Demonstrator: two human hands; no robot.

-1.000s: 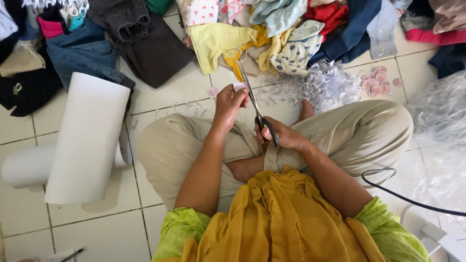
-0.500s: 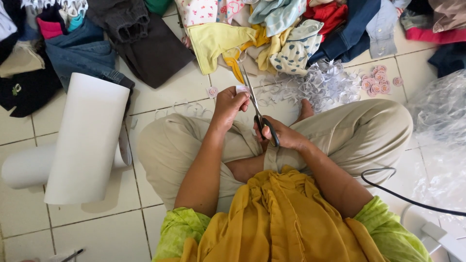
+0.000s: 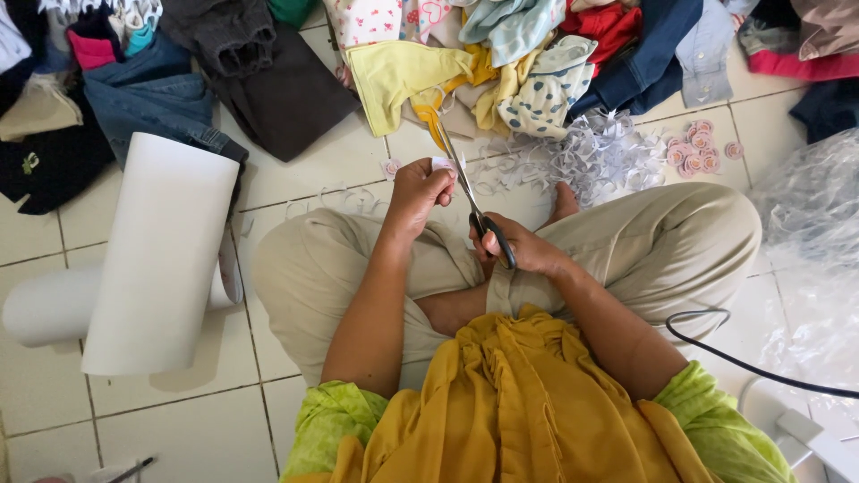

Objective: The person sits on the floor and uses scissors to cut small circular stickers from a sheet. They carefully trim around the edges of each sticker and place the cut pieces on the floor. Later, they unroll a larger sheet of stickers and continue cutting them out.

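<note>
I am pinching the small white paper piece [image 3: 441, 165] in my left hand [image 3: 417, 190], turning it slowly, while my right hand [image 3: 523, 250] is gripping the long black-handled scissors [image 3: 469, 199].

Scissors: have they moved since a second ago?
No. The scissors keep the same spot against the yellow cloth, held in the right hand.

Black-handled scissors [image 3: 479, 215], white paper roll [image 3: 152, 259]
</note>
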